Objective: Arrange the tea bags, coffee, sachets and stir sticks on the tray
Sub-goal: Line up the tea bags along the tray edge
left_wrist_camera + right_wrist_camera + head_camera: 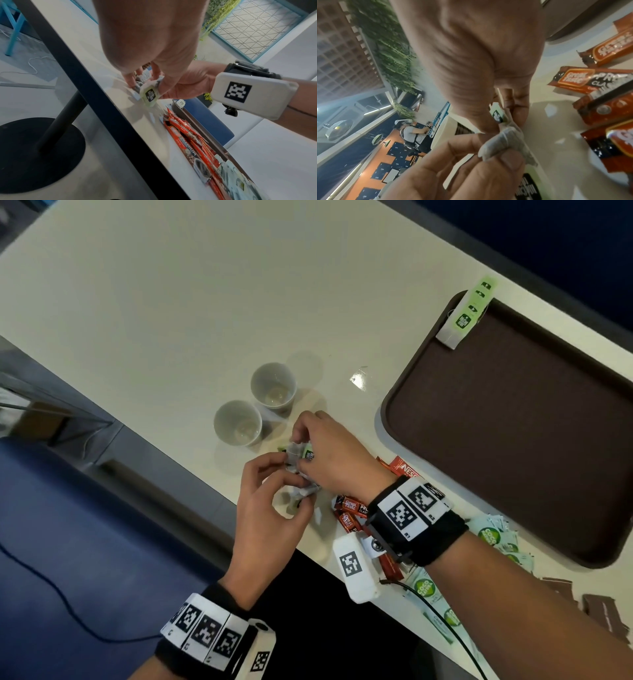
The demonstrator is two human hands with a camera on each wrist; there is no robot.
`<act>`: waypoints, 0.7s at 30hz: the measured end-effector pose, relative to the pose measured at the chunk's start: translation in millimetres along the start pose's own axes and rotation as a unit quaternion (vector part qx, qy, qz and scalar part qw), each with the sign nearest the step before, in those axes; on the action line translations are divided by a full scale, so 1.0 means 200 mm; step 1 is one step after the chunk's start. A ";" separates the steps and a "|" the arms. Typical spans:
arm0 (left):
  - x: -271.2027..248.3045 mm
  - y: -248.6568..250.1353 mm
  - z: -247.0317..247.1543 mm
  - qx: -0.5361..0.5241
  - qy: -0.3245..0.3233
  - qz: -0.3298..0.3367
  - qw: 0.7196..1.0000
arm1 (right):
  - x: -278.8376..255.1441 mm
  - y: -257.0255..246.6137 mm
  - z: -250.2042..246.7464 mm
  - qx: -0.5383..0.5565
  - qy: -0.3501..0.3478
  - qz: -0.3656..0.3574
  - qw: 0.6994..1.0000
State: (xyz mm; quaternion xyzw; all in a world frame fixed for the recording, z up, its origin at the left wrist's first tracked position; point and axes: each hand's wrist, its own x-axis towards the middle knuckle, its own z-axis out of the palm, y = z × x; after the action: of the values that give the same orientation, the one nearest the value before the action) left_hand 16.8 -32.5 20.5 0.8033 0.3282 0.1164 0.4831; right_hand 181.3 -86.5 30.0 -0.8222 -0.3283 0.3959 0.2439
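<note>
Nearest us, along the bench [144,302] edge under our right forearm, lie the brown sachets [601,609], at least two in view, and the green-and-white sachets [424,589], several in an overlapping heap we cannot count exactly. Just beyond them the red coffee sticks [352,508] lie in a loose pile under our right wrist, at least four, long axes running roughly along the bench edge; more may be hidden.

Next out, both hands meet over the bench. Our left hand [270,505] has thumb and fingers pinched on a tea bag [503,140], and our right hand [329,453] is curled round the same small bunch of tea bags, its green tag [149,94] showing between the fingers. How many bags are in the bunch we cannot tell. No stir sticks are plainly visible.

The relation that matters: the tray [513,419] lies to the right of the hands and a little farther out, well apart from them, its long axis running away from us. Our right hand is the nearer, so we judge it the one to carry the bunch over.

Just beyond the hands stand two paper cups [253,402]. Farthest, one strip of tea bags [467,313] already rests on the tray's far left corner, overhanging the rim.
</note>
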 end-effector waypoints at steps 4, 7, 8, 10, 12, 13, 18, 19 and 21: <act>0.01 0.00 0.00 -0.001 -0.010 0.007 1.000 | -0.01 0.02 -0.01 0.038 -0.006 0.024 0.999; 0.01 0.02 -0.01 -0.015 -0.025 0.009 1.000 | -0.04 0.03 -0.05 0.066 -0.004 0.030 0.997; 0.00 0.03 -0.01 -0.020 -0.032 0.012 0.999 | -0.05 0.04 -0.06 0.074 -0.004 0.028 0.997; 0.01 0.07 -0.02 -0.023 -0.045 0.023 0.998 | -0.09 0.05 -0.10 0.093 -0.001 0.026 0.995; 0.02 0.12 -0.03 -0.023 -0.048 0.039 0.998 | -0.13 0.07 -0.15 0.124 0.008 0.028 0.992; 0.03 0.16 -0.04 -0.027 -0.044 0.048 0.998 | -0.15 0.08 -0.18 0.140 0.017 0.029 0.990; 0.18 0.37 -0.01 -0.204 -0.048 -0.008 0.978 | -0.28 0.18 -0.41 0.186 0.093 0.048 0.977; 0.23 0.42 0.01 -0.240 -0.060 -0.040 0.968 | -0.31 0.20 -0.46 0.194 0.114 0.055 0.973; 0.34 0.50 0.06 -0.288 -0.092 -0.099 0.948 | -0.36 0.24 -0.57 0.201 0.154 0.069 0.965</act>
State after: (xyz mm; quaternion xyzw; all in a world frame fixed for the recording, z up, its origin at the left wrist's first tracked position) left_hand 116.2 -30.0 91.0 0.6009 0.3127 0.0826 0.7310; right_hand 256.7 -186.8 98.1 -0.8279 -0.1426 0.3387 0.4237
